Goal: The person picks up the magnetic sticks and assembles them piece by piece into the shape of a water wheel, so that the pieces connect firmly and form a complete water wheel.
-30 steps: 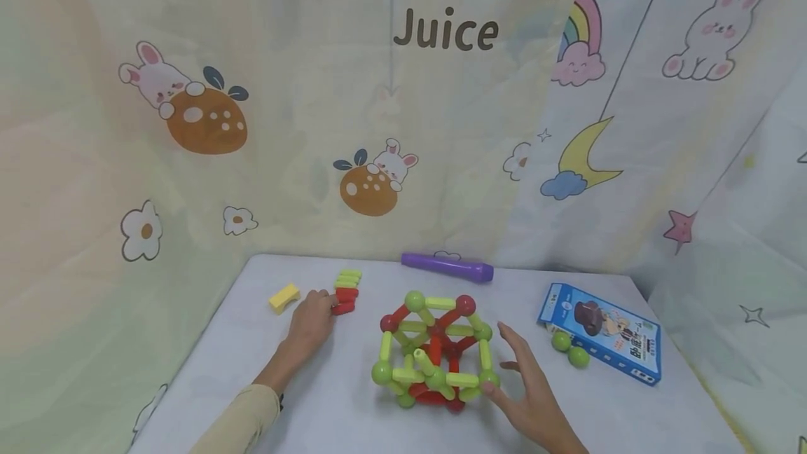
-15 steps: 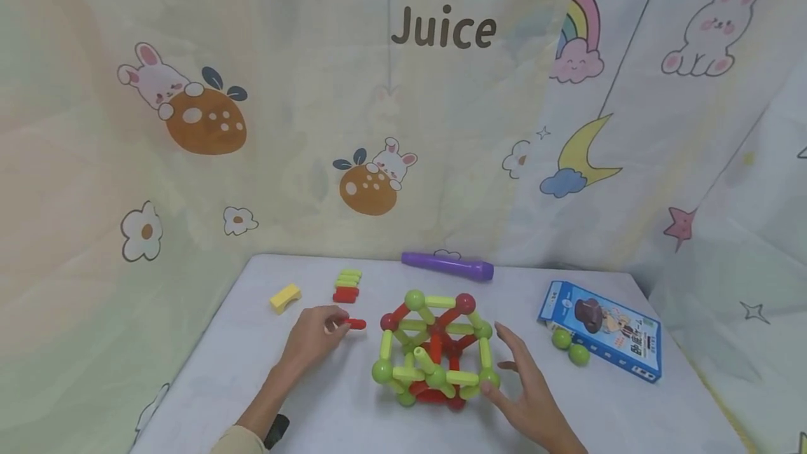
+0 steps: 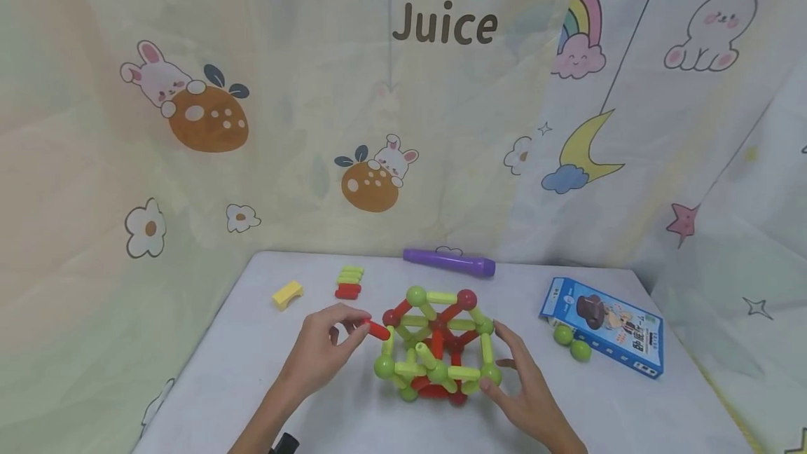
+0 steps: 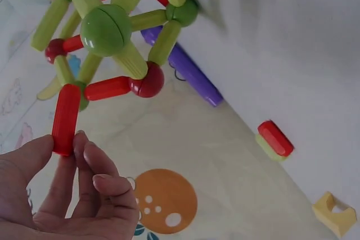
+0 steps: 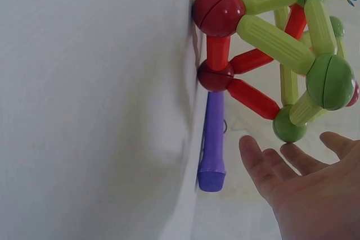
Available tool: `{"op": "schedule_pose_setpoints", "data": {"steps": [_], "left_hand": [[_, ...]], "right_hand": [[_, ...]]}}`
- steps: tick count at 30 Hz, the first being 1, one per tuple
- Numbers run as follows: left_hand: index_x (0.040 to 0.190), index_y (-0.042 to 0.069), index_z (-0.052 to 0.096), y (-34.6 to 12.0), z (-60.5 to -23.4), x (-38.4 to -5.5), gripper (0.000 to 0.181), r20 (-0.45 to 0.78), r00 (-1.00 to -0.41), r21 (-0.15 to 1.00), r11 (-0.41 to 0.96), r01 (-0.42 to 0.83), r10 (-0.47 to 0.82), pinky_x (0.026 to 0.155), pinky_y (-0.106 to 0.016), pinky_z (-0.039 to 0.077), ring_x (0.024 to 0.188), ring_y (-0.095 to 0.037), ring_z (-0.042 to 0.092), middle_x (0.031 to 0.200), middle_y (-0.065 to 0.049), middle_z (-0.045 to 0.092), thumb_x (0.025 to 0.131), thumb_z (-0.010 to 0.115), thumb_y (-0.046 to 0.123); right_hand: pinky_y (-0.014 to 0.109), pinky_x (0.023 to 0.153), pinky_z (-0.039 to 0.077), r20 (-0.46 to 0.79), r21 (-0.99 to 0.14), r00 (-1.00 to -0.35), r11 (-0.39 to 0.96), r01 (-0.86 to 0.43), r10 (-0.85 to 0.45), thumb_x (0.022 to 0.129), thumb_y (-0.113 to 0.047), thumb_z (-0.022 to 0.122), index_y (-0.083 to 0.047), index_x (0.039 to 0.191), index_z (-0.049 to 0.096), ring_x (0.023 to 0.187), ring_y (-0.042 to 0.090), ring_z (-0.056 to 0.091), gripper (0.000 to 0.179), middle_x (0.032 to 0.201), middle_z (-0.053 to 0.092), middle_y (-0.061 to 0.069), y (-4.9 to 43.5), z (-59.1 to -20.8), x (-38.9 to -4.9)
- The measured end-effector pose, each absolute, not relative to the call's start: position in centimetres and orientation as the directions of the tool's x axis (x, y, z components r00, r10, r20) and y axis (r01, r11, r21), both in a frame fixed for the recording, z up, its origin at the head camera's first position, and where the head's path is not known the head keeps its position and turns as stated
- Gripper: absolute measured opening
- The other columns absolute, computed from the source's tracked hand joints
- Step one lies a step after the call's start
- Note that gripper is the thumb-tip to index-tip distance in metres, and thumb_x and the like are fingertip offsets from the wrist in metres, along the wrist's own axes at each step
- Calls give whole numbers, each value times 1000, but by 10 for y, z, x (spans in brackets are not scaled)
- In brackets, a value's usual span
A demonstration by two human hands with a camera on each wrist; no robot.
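Observation:
A framework of green and red balls joined by yellow-green and red rods (image 3: 463,374) stands on the table in front of me. Between thumb and fingertips my left hand (image 3: 318,349) pinches a red magnetic-type rod (image 4: 65,119), held off the table by the framework's left side. In the head view that rod's tip overlaps an upright yellow-green rod; whether they touch I cannot tell. My right hand (image 3: 532,398) is at the framework's right side, fingers loosely spread around a green ball (image 3: 490,373). Its fingertips are at or very near the balls there.
Red and yellow-green rods (image 3: 349,288) lie in a row at the back left, beside a yellow arched block (image 3: 288,295). A purple toy microphone (image 3: 449,262) lies along the back edge. At right are a blue box (image 3: 608,324) and two green balls (image 3: 581,350).
My left hand has taken a red rod from the row and carried it right, toward the framework's left side. The right hand has stayed in nearly the same place.

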State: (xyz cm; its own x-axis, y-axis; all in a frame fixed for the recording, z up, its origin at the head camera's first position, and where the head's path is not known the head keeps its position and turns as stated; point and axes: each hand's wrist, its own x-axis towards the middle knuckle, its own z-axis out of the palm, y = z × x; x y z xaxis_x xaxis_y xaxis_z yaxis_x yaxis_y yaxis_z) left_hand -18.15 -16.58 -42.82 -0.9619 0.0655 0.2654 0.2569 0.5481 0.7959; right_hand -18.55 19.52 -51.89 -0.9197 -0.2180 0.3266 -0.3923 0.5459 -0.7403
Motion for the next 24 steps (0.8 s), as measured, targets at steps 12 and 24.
{"op": "schedule_pose_setpoints", "data": {"steps": [12,24], "left_hand": [[112,25,82,-151,-428,-174,19,265,-953,785,542,300,144,67,-22,48,86,-9,61,90,19,70,97,82,13],[113,22,80,-140,-423,-177,17,257,-958,816,502,286,128,71,-23,53,91,-11,63,98,16,72,99,79,12]], "right_hand": [[47,95,62,318,-746,-924,545,-383,-215,100,-27,80,-18,168,31,149,38,44,84,169,40,13,195,-517,-184],[40,96,61,294,-753,-935,554,-355,-199,100,-30,80,-14,167,32,149,38,45,84,169,40,13,193,-516,-183]]}}
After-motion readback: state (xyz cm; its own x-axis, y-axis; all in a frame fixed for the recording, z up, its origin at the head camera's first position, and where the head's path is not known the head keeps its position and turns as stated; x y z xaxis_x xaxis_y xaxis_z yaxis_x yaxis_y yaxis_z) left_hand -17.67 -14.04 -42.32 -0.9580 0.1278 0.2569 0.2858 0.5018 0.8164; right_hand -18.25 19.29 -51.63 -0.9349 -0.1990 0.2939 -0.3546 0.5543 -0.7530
